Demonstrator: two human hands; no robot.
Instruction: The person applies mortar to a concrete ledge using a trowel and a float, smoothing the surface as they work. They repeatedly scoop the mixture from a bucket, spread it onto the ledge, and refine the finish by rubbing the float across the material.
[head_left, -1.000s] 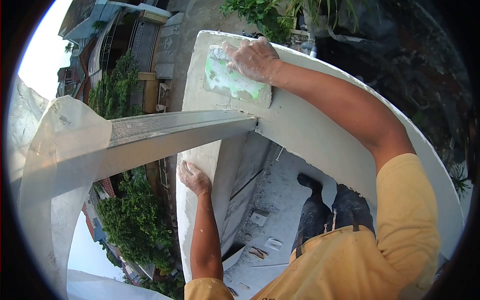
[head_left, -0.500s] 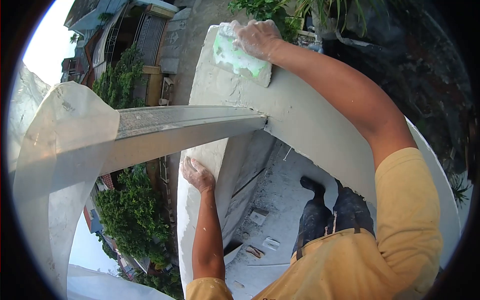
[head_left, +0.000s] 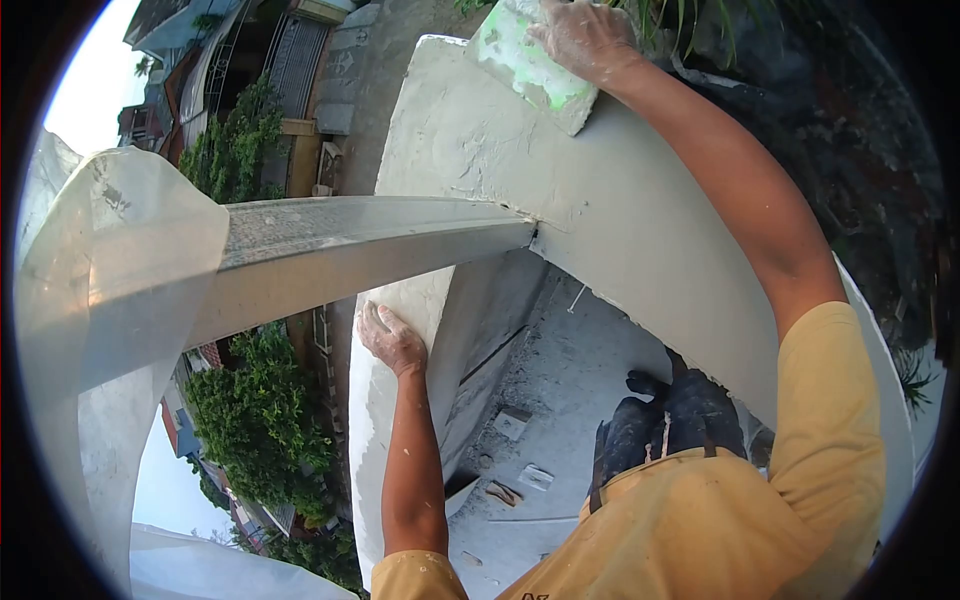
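Between both hands, a long grey metal beam [head_left: 380, 246] juts in, translucent plastic sheeting [head_left: 125, 225] hanging across it; the right hand [head_left: 587, 40] grips a flat, green-and-white, plaster-smeared board [head_left: 515, 62] at the pale plastered wall's [head_left: 640, 240] far edge, the left hand [head_left: 393, 340] resting loosely open on the wall.

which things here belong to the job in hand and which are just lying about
In use:
float, in the right hand
wall, with the left hand on it

Not in use, it seems:
scraps on the floor
plastic sheet

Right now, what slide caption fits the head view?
Right hand holds a smeared board; left hand rests on pale wall.
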